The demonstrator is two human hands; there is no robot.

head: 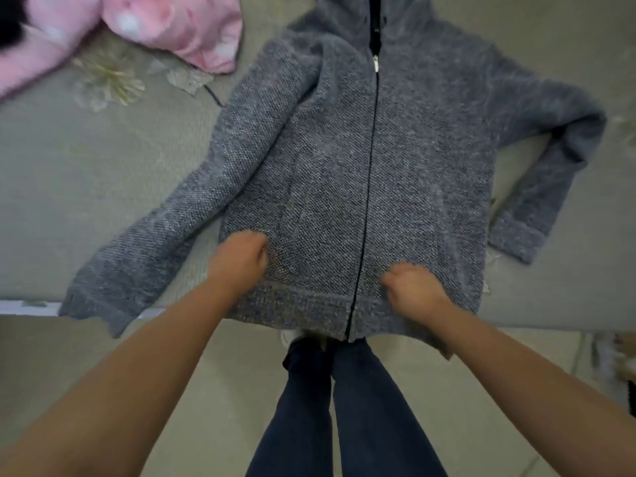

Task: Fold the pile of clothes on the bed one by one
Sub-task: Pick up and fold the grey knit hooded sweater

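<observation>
Both hands rest on the lower front of a grey hooded jacket. Left hand: fingers curled under, set on the fabric left of the zip near the side seam. Right hand: fingers curled likewise, set just right of the zip, above the hem band. Motion blur prevents confirming whether either hand pinches the knit or merely presses on it with a closed fist.

Jacket condition: laid face up on the bed, hood toward the far side, hem overhanging the near edge. Material is a coarse, flecked grey knit. A dark zip runs down the centre front, closed, with a metal pull near the collar. Left sleeve extends diagonally outward, its cuff hanging over the bed edge. Right sleeve bends at the elbow, cuff pointing back toward the near edge.

Bed covering is pale grey-green with a faint floral print. A pink garment lies at the far left, apart from the jacket.
</observation>
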